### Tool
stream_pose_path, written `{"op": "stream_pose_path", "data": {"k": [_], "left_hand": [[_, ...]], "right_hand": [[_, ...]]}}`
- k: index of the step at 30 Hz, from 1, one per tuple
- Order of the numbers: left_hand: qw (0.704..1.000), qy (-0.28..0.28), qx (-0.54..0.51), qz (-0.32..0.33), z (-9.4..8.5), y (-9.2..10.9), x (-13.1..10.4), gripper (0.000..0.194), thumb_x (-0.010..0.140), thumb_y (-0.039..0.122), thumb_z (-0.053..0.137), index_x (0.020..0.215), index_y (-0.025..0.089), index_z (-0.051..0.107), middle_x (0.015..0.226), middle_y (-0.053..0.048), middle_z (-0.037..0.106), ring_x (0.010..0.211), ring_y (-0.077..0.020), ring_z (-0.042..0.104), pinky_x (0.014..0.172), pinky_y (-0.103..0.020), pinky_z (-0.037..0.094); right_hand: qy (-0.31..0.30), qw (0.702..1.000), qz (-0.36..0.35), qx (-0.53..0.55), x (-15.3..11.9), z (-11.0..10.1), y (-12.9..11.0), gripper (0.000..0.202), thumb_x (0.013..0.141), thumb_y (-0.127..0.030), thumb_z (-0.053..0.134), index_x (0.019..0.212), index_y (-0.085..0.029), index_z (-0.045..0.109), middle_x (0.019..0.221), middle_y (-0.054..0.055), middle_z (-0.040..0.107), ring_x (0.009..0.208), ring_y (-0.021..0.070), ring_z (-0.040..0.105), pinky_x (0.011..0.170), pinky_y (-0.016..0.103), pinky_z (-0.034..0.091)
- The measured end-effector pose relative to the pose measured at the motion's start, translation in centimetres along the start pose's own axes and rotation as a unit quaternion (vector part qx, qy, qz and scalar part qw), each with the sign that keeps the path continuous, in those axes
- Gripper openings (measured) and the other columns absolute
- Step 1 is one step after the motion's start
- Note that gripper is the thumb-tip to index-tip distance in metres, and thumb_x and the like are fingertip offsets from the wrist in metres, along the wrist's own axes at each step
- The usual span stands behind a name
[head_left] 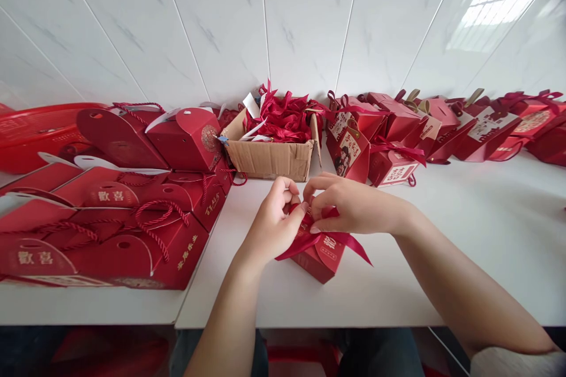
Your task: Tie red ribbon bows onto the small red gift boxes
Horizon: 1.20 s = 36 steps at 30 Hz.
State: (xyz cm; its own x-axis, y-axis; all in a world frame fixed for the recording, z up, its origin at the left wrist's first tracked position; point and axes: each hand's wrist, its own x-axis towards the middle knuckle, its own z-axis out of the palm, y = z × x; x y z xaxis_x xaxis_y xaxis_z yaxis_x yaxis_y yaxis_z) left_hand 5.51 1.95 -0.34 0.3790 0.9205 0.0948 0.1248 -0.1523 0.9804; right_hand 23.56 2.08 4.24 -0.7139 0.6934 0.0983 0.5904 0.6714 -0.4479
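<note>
A small red gift box (pixel 316 262) with pale printed characters sits on the white table in front of me. Dark red satin ribbon (pixel 354 242) runs across its top, with tails hanging out to both sides. My left hand (pixel 278 218) is at the box's upper left, thumb and fingers pinched on the ribbon. From the right, my right hand (pixel 338 206) bends over the box top, its fingers closed on the ribbon too. The ribbon's middle part is partly hidden behind my fingers.
Behind the box stands a cardboard box (pixel 269 159) heaped with red ribbons (pixel 287 118). Red boxes with rope handles (pixel 145 247) are stacked at left, by a red plastic basket (pixel 39 129). More gift boxes (pixel 393 165) line the tiled wall (pixel 305 23) at right.
</note>
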Motion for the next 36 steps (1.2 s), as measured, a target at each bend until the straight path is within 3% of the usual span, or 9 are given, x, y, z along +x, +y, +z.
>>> {"op": "stream_pose_path", "data": {"k": [10, 14, 17, 19, 21, 23, 28, 32, 36], "left_hand": [[0.997, 0.009, 0.068, 0.028, -0.3, -0.1, 0.0, 0.016, 0.079, 0.015, 0.053, 0.083, 0.022, 0.040, 0.075, 0.005, 0.046, 0.068, -0.0097, 0.045, 0.063, -0.021, 0.038], [0.992, 0.008, 0.122, 0.008, -0.8, 0.5, -0.3, 0.014, 0.084, 0.033, 0.055, 0.090, 0.023, 0.046, 0.090, 0.002, 0.052, 0.070, -0.0113, 0.047, 0.064, -0.024, 0.039], [0.988, 0.027, 0.154, 0.012, -1.4, 0.9, -0.5, 0.018, 0.086, 0.039, 0.053, 0.095, 0.024, 0.049, 0.097, 0.000, 0.055, 0.080, -0.0145, 0.052, 0.068, -0.026, 0.040], [0.988, 0.030, 0.151, 0.018, -2.0, 1.1, -0.7, 0.018, 0.088, 0.041, 0.050, 0.093, 0.024, 0.050, 0.093, 0.000, 0.056, 0.086, -0.0160, 0.054, 0.073, -0.027, 0.040], [0.989, 0.042, 0.143, 0.020, -2.5, 1.3, -1.0, 0.019, 0.089, 0.043, 0.048, 0.092, 0.024, 0.050, 0.090, 0.000, 0.056, 0.088, -0.0162, 0.054, 0.076, -0.027, 0.040], [0.988, 0.063, 0.137, 0.029, -2.9, 1.4, -1.3, 0.021, 0.090, 0.045, 0.047, 0.091, 0.024, 0.051, 0.092, 0.000, 0.057, 0.090, -0.0161, 0.053, 0.079, -0.028, 0.039], [0.984, 0.119, 0.124, 0.037, -3.6, 1.8, -1.7, 0.024, 0.090, 0.044, 0.045, 0.084, 0.021, 0.050, 0.072, 0.003, 0.046, 0.066, -0.0125, 0.044, 0.063, -0.024, 0.036], [0.978, 0.169, 0.105, 0.054, -3.8, 1.6, -1.7, 0.022, 0.089, 0.042, 0.048, 0.084, 0.021, 0.050, 0.070, 0.004, 0.043, 0.062, -0.0112, 0.041, 0.058, -0.023, 0.032], [0.978, 0.179, 0.088, 0.057, -4.0, 1.3, -1.9, 0.021, 0.087, 0.041, 0.051, 0.084, 0.021, 0.049, 0.070, 0.004, 0.044, 0.063, -0.0107, 0.042, 0.058, -0.022, 0.032]], "right_hand": [[0.005, 1.000, 0.013, 0.020, 0.0, 0.1, -0.5, 0.016, 0.079, -0.026, 0.067, 0.066, -0.017, 0.067, 0.103, 0.007, 0.059, 0.087, 0.0172, 0.058, 0.076, 0.031, 0.047], [0.070, 0.995, 0.025, 0.061, -0.8, -0.4, 0.0, 0.021, 0.085, -0.038, 0.061, 0.083, -0.018, 0.069, 0.106, 0.007, 0.060, 0.086, 0.0165, 0.060, 0.075, 0.030, 0.048], [0.156, 0.979, 0.079, 0.106, -3.4, 0.2, 0.9, 0.027, 0.091, -0.042, 0.051, 0.104, -0.022, 0.063, 0.109, 0.008, 0.061, 0.096, 0.0195, 0.059, 0.074, 0.030, 0.050], [0.225, 0.955, 0.131, 0.143, -6.0, 2.0, 1.6, 0.031, 0.093, -0.044, 0.047, 0.115, -0.025, 0.057, 0.116, 0.008, 0.060, 0.107, 0.0212, 0.057, 0.083, 0.033, 0.049], [0.271, 0.931, 0.134, 0.204, -8.6, 4.9, 2.1, 0.039, 0.092, -0.047, 0.048, 0.127, -0.029, 0.049, 0.130, 0.008, 0.053, 0.120, 0.0233, 0.051, 0.093, 0.037, 0.047], [0.277, 0.917, 0.140, 0.252, -10.6, 8.3, 2.1, 0.061, 0.085, -0.053, 0.056, 0.139, -0.033, 0.036, 0.141, 0.008, 0.044, 0.127, 0.0260, 0.046, 0.099, 0.041, 0.045], [0.299, 0.885, 0.228, 0.275, -10.2, 15.1, -0.4, 0.096, 0.071, -0.048, 0.074, 0.146, -0.029, 0.018, 0.152, 0.012, 0.027, 0.137, 0.0295, 0.033, 0.109, 0.046, 0.035], [0.347, 0.853, 0.305, 0.242, -7.5, 16.7, -2.4, 0.111, 0.061, -0.040, 0.080, 0.147, -0.021, 0.013, 0.151, 0.015, 0.027, 0.139, 0.0321, 0.027, 0.113, 0.050, 0.028], [0.389, 0.826, 0.328, 0.242, -6.1, 16.5, -2.1, 0.098, 0.061, -0.035, 0.077, 0.142, -0.022, 0.024, 0.143, 0.013, 0.040, 0.131, 0.0321, 0.039, 0.106, 0.049, 0.037]]}}
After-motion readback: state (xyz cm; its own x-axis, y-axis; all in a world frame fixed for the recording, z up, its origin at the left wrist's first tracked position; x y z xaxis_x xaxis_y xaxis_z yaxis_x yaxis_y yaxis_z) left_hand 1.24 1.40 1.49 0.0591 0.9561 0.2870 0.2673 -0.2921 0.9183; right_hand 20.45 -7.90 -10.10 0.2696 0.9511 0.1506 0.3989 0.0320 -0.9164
